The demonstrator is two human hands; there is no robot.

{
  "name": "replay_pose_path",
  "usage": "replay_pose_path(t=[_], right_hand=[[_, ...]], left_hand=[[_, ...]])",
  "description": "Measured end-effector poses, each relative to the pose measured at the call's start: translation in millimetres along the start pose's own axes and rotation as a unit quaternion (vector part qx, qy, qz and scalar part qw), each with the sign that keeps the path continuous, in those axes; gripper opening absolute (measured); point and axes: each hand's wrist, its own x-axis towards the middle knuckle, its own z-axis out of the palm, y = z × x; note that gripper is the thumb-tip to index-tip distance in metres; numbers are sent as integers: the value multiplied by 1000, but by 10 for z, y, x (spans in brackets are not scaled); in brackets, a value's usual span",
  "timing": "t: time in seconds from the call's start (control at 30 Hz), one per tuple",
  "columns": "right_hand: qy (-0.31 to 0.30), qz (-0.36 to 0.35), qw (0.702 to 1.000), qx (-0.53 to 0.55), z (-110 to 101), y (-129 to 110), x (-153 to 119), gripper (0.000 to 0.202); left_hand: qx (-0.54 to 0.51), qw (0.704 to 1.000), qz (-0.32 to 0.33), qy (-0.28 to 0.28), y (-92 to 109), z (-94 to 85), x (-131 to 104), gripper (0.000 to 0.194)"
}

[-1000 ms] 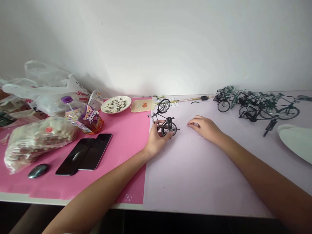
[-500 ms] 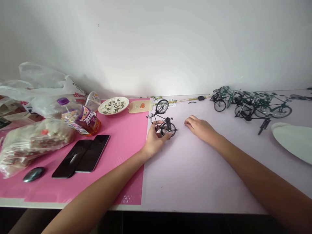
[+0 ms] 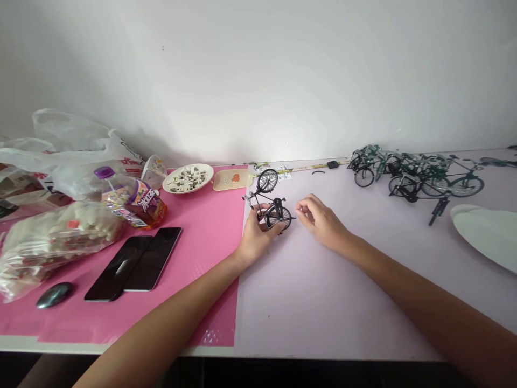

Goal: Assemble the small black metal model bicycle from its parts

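My left hand [image 3: 260,234] grips a small black model bicycle [image 3: 278,207] by its lower wheel, with the thumb across the near side. One spoked wheel points up and away, and the handlebar juts out to the left. Just right of the lower wheel is my right hand [image 3: 317,218], its thumb and fingers drawn together in a pinch. It appears apart from the bicycle. Whatever those fingertips hold, if anything, is too small to make out.
Several model bicycles [image 3: 464,183] cluster at the back right, near a white plate [image 3: 484,229]. Along the wall lie a black curved piece [image 3: 318,172], a beige tray [image 3: 228,187] and a plate of small parts [image 3: 167,183]. Phones [image 3: 155,264], a bottle [image 3: 137,207] and bags [image 3: 60,231] occupy the left.
My right hand has moved left, closer to the bicycle's lower wheel, and its fingers have curled in more. My left hand keeps its hold almost unmoved.
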Motion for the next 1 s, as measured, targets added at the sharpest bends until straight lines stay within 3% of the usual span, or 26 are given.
replay_pose_path(t=[0.2, 0.6, 1.0], right_hand=[[-39, -12, 999, 36, 90, -227, -63, 11], [-46, -9, 998, 42, 126, -189, -79, 11], [-14, -11, 997, 68, 139, -192, -65, 8]], left_hand=[[-12, 1000, 3, -10, 17, 8, 4, 65], [-8, 1000, -7, -12, 74, 20, -11, 65], [19, 1000, -3, -10, 68, 18, -16, 65]])
